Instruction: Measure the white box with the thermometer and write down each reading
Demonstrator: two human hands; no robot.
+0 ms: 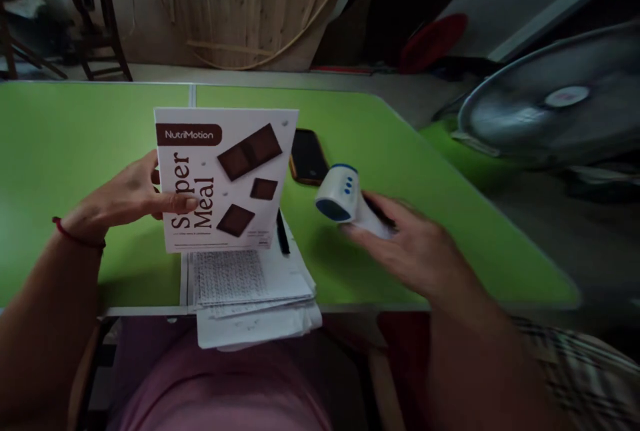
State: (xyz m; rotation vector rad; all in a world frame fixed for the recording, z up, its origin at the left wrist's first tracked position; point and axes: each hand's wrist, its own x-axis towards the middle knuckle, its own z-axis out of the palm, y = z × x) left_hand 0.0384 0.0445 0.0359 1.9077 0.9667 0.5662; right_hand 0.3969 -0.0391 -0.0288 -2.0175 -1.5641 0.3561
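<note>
My left hand [135,194] grips a white Super Meal box [250,208] by its left side, thumb across the front and fingers behind. Brown chocolate pieces and a NutriMotion label are printed on the box, which is upright with its front facing me. To the right, my right hand [415,238] is wrapped round the handle of a white and blue thermometer gun [339,192]. Three blue dots show on its side, and its head is apart from the box. Below the box lies a stack of handwritten papers [260,321] with a black pen [283,234], partly hidden by the box.
A dark smartphone [307,156] lies on the green table [370,131], just behind the thermometer gun. The papers overhang the table's front edge. At the right stands a large fan [530,104], with a red round object [433,41] behind it. Wooden chairs [103,24] are at the back left.
</note>
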